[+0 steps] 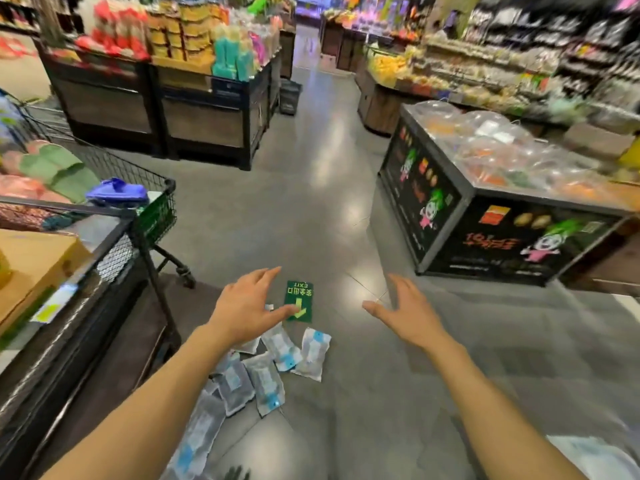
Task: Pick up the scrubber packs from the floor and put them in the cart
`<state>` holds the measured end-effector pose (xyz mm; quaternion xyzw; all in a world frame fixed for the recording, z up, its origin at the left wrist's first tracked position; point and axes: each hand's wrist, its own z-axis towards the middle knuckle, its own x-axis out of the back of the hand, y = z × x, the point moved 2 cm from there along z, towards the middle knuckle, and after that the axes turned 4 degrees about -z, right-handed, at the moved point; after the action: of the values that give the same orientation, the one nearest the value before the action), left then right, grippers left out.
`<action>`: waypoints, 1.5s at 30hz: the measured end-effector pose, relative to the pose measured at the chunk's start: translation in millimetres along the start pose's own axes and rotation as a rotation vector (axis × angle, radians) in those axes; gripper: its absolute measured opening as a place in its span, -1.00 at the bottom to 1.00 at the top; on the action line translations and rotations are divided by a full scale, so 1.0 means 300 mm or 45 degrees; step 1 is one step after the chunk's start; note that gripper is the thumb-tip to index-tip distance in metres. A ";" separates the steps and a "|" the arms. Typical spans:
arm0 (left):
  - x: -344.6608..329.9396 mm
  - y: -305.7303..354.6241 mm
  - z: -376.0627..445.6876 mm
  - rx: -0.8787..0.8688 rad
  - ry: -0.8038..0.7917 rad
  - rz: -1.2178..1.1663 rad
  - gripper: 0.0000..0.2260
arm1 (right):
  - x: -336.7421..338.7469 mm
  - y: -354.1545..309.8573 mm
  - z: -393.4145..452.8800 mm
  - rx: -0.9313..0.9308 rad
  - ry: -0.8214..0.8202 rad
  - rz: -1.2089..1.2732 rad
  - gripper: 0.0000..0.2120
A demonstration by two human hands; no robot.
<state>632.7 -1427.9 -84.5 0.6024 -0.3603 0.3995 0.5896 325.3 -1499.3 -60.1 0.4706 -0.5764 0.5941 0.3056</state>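
Note:
Several scrubber packs (266, 372), grey pads in clear wrappers with blue labels, lie scattered on the grey floor below my hands. My left hand (247, 306) hovers above the far end of the pile, fingers spread, holding nothing. My right hand (403, 313) is held out to the right of the pile, also open and empty. The black wire cart (152, 216) stands at the left, loaded with green and pink packs and a blue bag. My left forearm hides part of the pile.
A green exit sticker (299, 301) is on the floor just beyond the packs. A black display bin (450, 237) of bagged produce stands at the right. Wooden display stands (194, 126) are farther back. A cardboard box (31, 268) sits on a ledge at the left.

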 end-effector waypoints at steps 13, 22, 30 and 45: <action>-0.060 -0.008 0.610 -0.053 -0.087 -0.031 -0.15 | 0.075 0.091 0.490 -0.054 -0.005 0.032 -0.06; -0.207 -0.029 1.025 0.108 -0.097 -0.057 0.11 | 0.037 0.233 0.954 -0.059 -0.108 0.039 0.03; -0.574 -0.251 1.336 0.113 -0.077 -0.047 0.02 | -0.367 0.375 1.371 -0.053 -0.170 -0.015 0.09; -2.144 -1.094 1.494 0.067 -0.130 0.005 0.03 | -1.927 0.942 1.778 0.055 -0.198 -0.089 0.00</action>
<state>684.3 -1884.5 -799.5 0.6366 -0.3805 0.3786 0.5537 393.8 -1956.4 -756.7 0.5417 -0.5685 0.5570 0.2702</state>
